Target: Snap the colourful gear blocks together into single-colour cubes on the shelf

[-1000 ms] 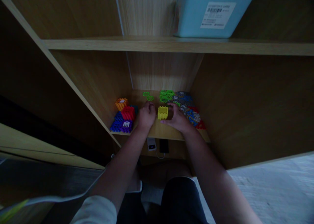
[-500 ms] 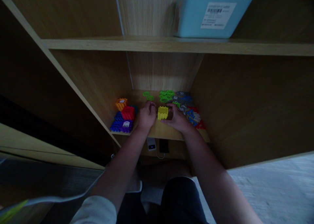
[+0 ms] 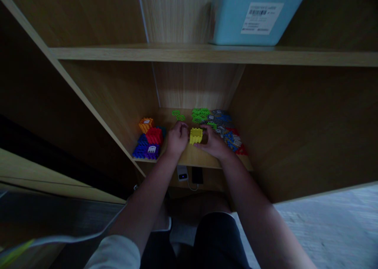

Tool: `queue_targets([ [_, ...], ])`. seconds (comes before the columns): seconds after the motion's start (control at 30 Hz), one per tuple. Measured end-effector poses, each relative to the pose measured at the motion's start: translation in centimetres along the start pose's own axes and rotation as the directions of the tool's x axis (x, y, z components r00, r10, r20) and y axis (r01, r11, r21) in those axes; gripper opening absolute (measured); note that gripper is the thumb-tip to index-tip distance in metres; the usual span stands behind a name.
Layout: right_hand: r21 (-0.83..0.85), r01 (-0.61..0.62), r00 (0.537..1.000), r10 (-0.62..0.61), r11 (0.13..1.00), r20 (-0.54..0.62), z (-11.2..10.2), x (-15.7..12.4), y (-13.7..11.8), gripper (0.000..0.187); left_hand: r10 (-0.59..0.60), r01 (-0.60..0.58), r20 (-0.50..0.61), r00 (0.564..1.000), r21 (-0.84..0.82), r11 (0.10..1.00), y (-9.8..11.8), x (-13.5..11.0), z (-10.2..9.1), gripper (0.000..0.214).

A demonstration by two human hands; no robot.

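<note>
A small yellow block (image 3: pixel 196 136), open-topped with ridged, notched sides like interlocking toy pieces, is between my hands above the lower shelf. My right hand (image 3: pixel 214 142) holds it from the right, thumb at the near side and fingers at the far side. My left hand (image 3: pixel 177 138) is closed at its left side, fingers curled and pressed together; what they pinch is hidden. Bright green pieces (image 3: pixel 201 115) lie behind the block, and a flat green piece (image 3: pixel 178 115) lies beyond my left hand.
At left stand a red block (image 3: pixel 154 135), an orange block (image 3: pixel 146 124) and purple-blue pieces (image 3: pixel 146 151). Mixed blue, grey and red pieces (image 3: pixel 232 139) spread at right. A light-blue bin (image 3: pixel 230 21) sits on the upper shelf (image 3: pixel 177 53). Below are a white device (image 3: pixel 182 173) and a dark one (image 3: pixel 197 175).
</note>
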State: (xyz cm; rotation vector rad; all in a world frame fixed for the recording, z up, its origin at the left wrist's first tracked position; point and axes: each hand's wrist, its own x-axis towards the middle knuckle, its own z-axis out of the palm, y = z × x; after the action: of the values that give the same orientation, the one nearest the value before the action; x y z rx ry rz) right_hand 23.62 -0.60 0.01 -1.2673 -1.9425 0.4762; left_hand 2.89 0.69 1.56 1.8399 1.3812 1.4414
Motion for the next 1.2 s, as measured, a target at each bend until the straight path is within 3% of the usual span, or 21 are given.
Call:
queue_targets([
  [0.43, 0.005, 0.028, 1.0, -0.028, 1.0, 0.014, 0.2, 0.1, 0.5, 0.089, 0.012, -0.011, -0.029, 1.0, 0.012, 1.0, -0.3, 0.1, 0.0, 0.022],
  [0.63, 0.011, 0.007, 1.0, -0.007, 1.0, 0.016, 0.2, 0.1, 0.2, 0.087, 0.121, -0.113, -0.114, 0.986, 0.076, 0.991, 0.8, -0.2, -0.6, 0.021],
  [0.77, 0.022, -0.004, 1.0, 0.003, 1.0, 0.02, 0.2, 0.1, 0.3, 0.088, 0.242, -0.232, -0.158, 0.957, 0.078, 0.97, 2.8, -2.1, -1.6, 0.022],
  [0.87, 0.043, -0.017, 1.0, 0.016, 0.999, 0.022, 0.4, 0.1, 0.3, 0.091, 0.286, -0.287, -0.126, 0.95, 0.015, 0.958, 4.7, -5.5, -2.4, 0.022],
  [0.97, 0.067, -0.04, 0.999, 0.038, 0.997, 0.031, 0.4, 0.1, 0.1, 0.092, 0.384, -0.382, 0.018, 0.923, -0.078, 0.921, 6.2, -10.4, -3.2, 0.019],
  [1.03, 0.06, -0.059, 0.998, 0.057, 0.996, 0.034, 0.5, 0.0, 0.0, 0.093, 0.456, -0.444, 0.167, 0.874, -0.103, 0.89, 6.6, -13.8, -3.8, 0.016],
  [1.1, 0.049, -0.066, 0.997, 0.065, 0.997, 0.034, 0.5, 0.0, -0.1, 0.092, 0.495, -0.495, 0.374, 0.784, -0.104, 0.863, 6.3, -17.3, -4.5, 0.017],
  [1.13, 0.049, -0.065, 0.997, 0.064, 0.997, 0.037, 0.5, 0.0, -0.1, 0.092, 0.494, -0.516, 0.49, 0.719, -0.101, 0.851, 6.0, -18.9, -4.9, 0.017],
  [1.2, 0.052, -0.06, 0.998, 0.057, 0.997, 0.04, 0.5, 0.0, -0.2, 0.091, 0.382, -0.499, 0.698, 0.605, -0.041, 0.865, 4.8, -22.0, -5.7, 0.012],
])
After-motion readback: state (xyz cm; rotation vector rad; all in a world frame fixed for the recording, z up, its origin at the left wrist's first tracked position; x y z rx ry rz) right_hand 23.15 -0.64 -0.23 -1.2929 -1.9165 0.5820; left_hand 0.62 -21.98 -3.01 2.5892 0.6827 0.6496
